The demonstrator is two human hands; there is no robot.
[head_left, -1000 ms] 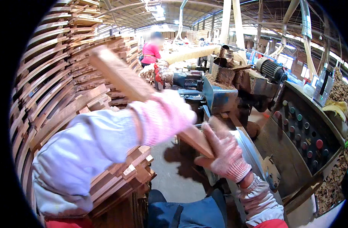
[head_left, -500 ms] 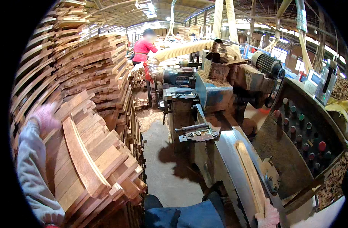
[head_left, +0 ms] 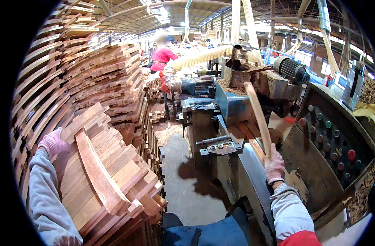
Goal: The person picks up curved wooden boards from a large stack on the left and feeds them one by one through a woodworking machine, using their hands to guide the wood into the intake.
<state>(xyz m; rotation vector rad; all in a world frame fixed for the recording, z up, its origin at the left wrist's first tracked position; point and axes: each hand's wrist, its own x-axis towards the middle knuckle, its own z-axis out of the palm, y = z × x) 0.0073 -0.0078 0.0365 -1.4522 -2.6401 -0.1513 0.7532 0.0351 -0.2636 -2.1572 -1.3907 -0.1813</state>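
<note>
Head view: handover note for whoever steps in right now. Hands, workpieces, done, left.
Left hand, pink glove, rests on the top curved brown wooden slat of the stack beside the person; grip unclear.
Right hand, pink glove, holds a curved light wooden slat upright at the grey shaping machine.
Done: one slat brought to the machine.
Left: it is not yet laid down on the machine; the stack of curved slats remains.

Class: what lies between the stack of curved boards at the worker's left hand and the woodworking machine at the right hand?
The head view shows a strip of concrete floor between the stack of curved boards and the machine, dusted with sawdust farther back.
</note>
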